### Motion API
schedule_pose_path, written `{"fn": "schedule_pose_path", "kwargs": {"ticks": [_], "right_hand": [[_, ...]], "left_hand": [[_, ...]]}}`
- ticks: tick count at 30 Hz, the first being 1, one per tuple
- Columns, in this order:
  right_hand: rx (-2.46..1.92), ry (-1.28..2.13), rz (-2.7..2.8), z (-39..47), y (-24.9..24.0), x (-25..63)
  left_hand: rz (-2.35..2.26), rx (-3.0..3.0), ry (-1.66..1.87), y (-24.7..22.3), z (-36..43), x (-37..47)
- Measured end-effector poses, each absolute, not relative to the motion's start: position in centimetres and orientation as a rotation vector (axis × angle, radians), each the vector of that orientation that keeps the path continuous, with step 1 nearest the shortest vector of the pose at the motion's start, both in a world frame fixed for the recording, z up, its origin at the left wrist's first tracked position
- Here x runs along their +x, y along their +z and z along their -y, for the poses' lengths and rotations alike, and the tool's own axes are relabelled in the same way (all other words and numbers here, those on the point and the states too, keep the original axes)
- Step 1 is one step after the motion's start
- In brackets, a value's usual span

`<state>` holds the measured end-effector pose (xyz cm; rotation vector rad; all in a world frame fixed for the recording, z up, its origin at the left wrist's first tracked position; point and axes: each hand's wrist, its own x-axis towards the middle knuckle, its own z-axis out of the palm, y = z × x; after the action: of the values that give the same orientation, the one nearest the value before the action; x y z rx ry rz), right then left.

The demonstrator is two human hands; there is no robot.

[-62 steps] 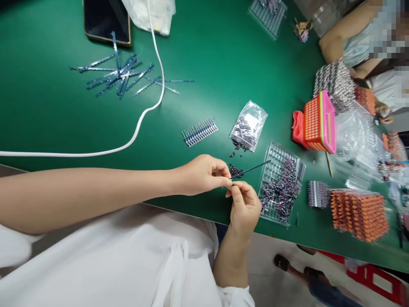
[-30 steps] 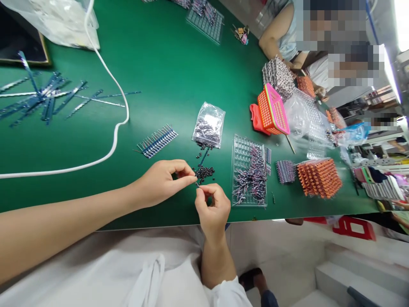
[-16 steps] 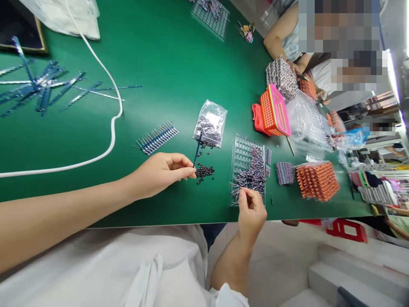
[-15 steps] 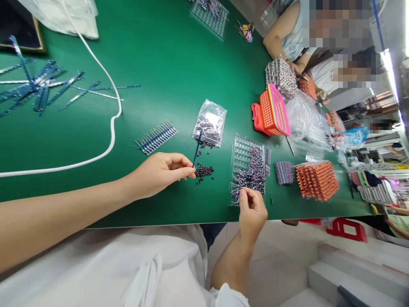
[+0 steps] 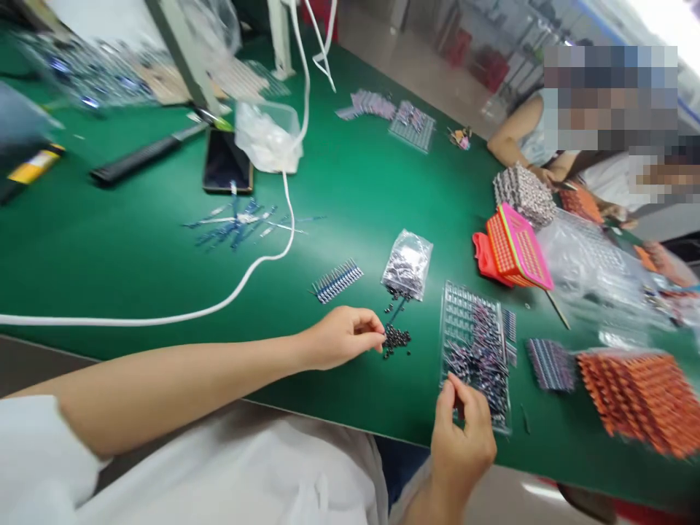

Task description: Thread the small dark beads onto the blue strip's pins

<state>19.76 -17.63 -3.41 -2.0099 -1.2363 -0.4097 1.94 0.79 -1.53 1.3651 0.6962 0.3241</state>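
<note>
My left hand (image 5: 343, 337) pinches a thin blue strip (image 5: 394, 312) by its near end, right beside a small pile of black beads (image 5: 396, 339) on the green table (image 5: 136, 248). My right hand (image 5: 464, 429) hovers at the near edge of a clear plastic tray (image 5: 458, 306) filled with small wired components (image 5: 481, 357); its fingers are pinched together, and what they hold is too small to make out. A small clear bag of beads (image 5: 407, 265) lies just beyond the pile.
A blue component strip (image 5: 337, 280), a white cable (image 5: 230, 292), loose blue strips (image 5: 240, 220) and a phone (image 5: 227, 160) lie left. A pink basket (image 5: 514, 248) and orange part stacks (image 5: 639, 390) sit right. Another person (image 5: 525, 138) works at the far right.
The camera tilted up, showing more of the far table. My right hand went from meeting the left hand to the tray's near edge. My left hand lowered the blue strip beside the beads.
</note>
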Motion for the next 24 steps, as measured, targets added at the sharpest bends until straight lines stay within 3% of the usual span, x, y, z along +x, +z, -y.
{"fn": "schedule_pose_path", "kwargs": {"ticks": [7, 24], "right_hand": [[-1.81, 0.119, 1.232, 14.5, -3.7, 14.7], [-1.706, 0.248, 1.155, 13.1, -3.2, 14.2]], "left_hand": [[-0.605, 1.574, 0.274, -0.8, 0.3, 1.6], [-0.498, 1.821, 0.297, -1.6, 0.7, 1.9]]}}
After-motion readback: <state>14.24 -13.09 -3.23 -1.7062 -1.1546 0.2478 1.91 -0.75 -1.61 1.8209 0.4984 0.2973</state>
